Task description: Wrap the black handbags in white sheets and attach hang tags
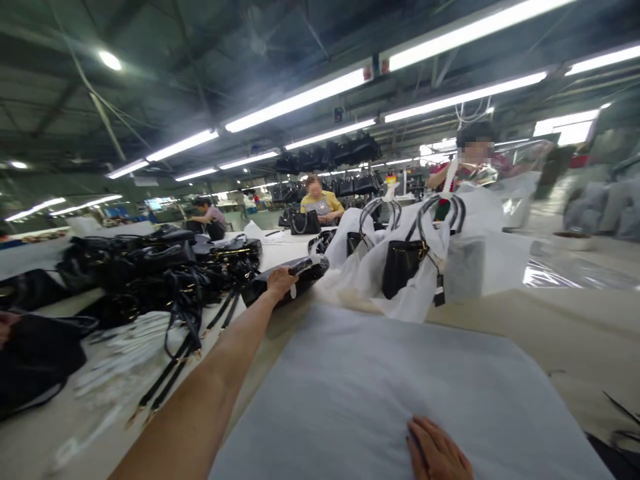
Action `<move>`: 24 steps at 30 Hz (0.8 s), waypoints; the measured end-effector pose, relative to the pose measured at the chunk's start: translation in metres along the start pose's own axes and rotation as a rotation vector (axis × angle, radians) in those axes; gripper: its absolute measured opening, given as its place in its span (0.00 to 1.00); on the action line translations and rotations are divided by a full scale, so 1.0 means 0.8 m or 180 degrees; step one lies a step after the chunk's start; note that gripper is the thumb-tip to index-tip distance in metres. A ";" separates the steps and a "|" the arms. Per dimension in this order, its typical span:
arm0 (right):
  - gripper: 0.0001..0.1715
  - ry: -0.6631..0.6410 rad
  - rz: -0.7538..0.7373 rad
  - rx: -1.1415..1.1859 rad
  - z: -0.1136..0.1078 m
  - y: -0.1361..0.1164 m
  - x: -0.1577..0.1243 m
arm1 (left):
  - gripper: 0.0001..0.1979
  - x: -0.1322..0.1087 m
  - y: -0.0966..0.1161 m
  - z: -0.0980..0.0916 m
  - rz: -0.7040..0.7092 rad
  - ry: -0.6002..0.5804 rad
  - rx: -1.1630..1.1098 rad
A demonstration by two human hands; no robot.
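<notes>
My left hand [281, 283] reaches far forward, its fingers closed round the handle of a black handbag [260, 285] that lies on the table. Flat on a stack of white wrapping paper [370, 373] rests my right hand [440, 450], with its fingers stretched out and slightly apart. Just beyond the paper's far edge stands a black handbag [400, 267], partly wrapped in white tissue, its looped handles upright and a tag hanging from it.
A big heap of black handbags [145, 267] covers the left side, with loose straps [173, 373] in front. At the left edge, another person's hand [7, 327] touches a black bag [40, 360]. Clear plastic [565, 273] lies at right. Co-workers [320, 203] sit and stand beyond.
</notes>
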State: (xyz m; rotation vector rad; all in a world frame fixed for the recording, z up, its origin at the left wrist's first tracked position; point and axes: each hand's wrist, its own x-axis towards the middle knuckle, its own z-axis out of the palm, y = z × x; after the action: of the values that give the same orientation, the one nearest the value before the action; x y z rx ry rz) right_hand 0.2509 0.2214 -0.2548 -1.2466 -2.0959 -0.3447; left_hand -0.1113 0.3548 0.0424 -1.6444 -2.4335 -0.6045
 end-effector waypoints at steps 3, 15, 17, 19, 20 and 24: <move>0.20 -0.0292 0.0304 0.0204 0.002 -0.002 0.007 | 0.07 -0.011 -0.040 -0.082 -0.0334 0.0567 -0.0642; 0.26 -0.0405 0.1760 0.2146 -0.134 -0.107 0.042 | 0.15 -0.195 -0.005 -0.264 -0.0313 0.0652 -0.3816; 0.29 -0.0455 0.2141 0.2634 -0.176 -0.134 0.034 | 0.16 -0.238 0.008 -0.270 0.0143 0.0169 -0.4086; 0.32 -0.0486 0.2571 0.3079 -0.217 -0.153 0.021 | 0.16 -0.281 0.019 -0.269 0.0763 -0.0284 -0.4035; 0.34 -0.0463 0.2756 0.3293 -0.235 -0.159 0.013 | 0.16 -0.301 0.025 -0.268 0.1079 -0.0424 -0.3855; 0.36 -0.0284 0.2929 0.3804 -0.283 -0.170 -0.017 | 0.11 -0.361 0.053 -0.269 0.1990 -0.0685 -0.2956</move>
State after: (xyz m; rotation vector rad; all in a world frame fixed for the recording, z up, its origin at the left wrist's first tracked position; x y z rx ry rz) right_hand 0.2318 0.0231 -0.0815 -1.2144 -1.1249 1.1906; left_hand 0.0179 0.0337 0.1518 -2.7269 -1.5904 -1.6257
